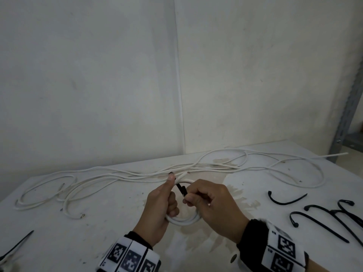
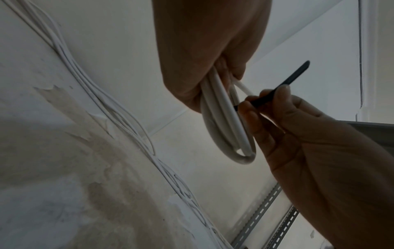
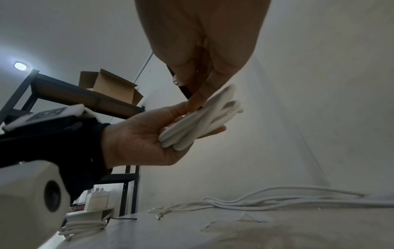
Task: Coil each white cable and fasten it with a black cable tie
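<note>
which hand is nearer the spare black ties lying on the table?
Right. The right hand pinches a black tie at mid-table, with the spare ties further to its right; the left hand, gripping the coil, sits beyond it.

Left hand [image 1: 161, 207] curled, thumb raised; right hand [image 1: 214, 203] just beside it, fingers [image 1: 191, 198] pinched together.

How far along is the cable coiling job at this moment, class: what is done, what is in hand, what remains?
Done: one coiled bundle with a black tie lies at the table's left edge. In hand: the left hand grips a coiled white cable while the right hand pinches a black cable tie against it, not visibly closed. Left: loose white cables sprawl across the table; spare ties wait on the right.
</note>
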Motion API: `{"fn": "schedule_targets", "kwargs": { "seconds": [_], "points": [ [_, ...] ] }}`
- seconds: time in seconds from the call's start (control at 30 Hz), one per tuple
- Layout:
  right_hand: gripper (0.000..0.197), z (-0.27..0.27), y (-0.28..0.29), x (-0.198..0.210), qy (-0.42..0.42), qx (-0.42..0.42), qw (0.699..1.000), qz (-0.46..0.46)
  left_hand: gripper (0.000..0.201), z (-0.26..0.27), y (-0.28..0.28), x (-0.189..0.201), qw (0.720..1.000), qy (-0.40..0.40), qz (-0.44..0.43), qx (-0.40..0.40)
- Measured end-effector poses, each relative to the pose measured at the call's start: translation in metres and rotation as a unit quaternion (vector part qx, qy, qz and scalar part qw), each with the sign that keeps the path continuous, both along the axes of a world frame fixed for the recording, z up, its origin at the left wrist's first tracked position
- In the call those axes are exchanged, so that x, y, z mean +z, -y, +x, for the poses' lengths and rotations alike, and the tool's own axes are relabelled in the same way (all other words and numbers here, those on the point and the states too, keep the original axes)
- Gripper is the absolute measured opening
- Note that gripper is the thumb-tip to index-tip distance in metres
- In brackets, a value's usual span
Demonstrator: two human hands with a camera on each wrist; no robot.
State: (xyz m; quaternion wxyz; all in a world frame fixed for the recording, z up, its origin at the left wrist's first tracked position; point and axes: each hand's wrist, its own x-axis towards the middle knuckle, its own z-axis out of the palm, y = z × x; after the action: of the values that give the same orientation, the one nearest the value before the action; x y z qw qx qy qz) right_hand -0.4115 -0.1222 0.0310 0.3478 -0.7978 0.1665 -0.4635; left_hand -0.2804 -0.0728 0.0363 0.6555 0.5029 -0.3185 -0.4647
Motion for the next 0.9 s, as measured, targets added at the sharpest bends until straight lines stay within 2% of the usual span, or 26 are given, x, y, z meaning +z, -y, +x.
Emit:
{"fn": "schedule_targets", "kwargs": {
  "seconds": [0.13, 0.27, 0.4, 0.63, 0.9],
  "points": [
    [0.011, -0.001, 0.000, -0.002, 0.024, -0.006, 0.999, -0.040, 0.027, 0.002, 0.000, -0.003, 1.000, -0.008, -0.001, -0.006],
    [0.011, -0.001, -0.002, -0.006, -0.001, -0.003, 0.999, -0.042, 0.030, 0.002, 0.000, -0.003, 1.000, -0.017, -0.018, -0.015],
    [0.013, -0.001, -0.001, -0.005, -0.017, -0.006, 1.000, 0.024, 0.025, 0.001, 0.001, -0.002, 1.000, -0.013, -0.019, -0.011],
    [0.025, 0.000, -0.002, 0.006, -0.074, -0.008, 0.990, 0.123, 0.031, -0.005, 0.000, -0.004, 1.000, 0.002, -0.004, -0.012],
    [0.030, 0.002, 0.001, 0.009, -0.101, -0.031, 0.981, 0.162, 0.031, -0.006, 0.002, -0.005, 1.000, 0.018, 0.008, -0.012]
  ]
}}
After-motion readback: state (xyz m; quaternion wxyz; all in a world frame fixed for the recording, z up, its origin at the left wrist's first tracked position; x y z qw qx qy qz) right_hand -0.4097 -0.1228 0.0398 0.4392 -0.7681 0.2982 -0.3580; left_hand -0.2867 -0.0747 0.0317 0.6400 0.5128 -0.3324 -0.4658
